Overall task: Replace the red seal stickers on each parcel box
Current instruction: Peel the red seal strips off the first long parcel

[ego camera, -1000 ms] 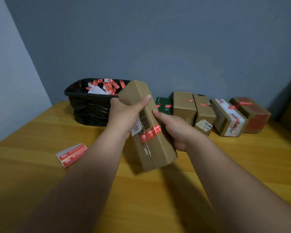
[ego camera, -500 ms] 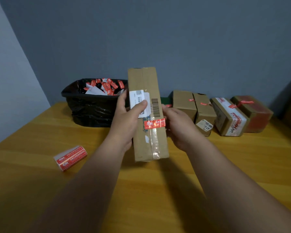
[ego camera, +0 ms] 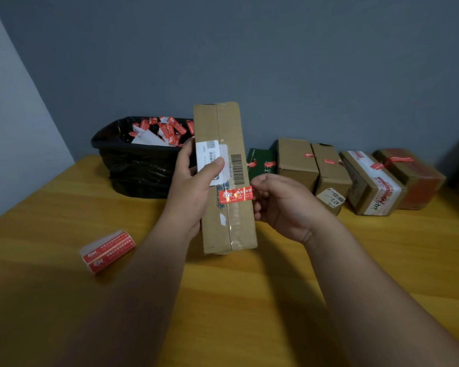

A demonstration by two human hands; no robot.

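Between the two hands, a long brown box (ego camera: 224, 178) stands up above the desk (ego camera: 249, 300). Left hand (ego camera: 194, 186) fingers wrap its side, thumb on the white label. Right hand (ego camera: 284, 205) fingers curl at the red sticker (ego camera: 235, 194) on the box, right by its edge.

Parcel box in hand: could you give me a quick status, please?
Left hand grips upright parcel box. Right hand at red seal sticker, grip unclear. Nothing obstructing.

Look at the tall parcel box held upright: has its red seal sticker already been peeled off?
No, the red seal sticker lies across the tall parcel box, beside the right hand.
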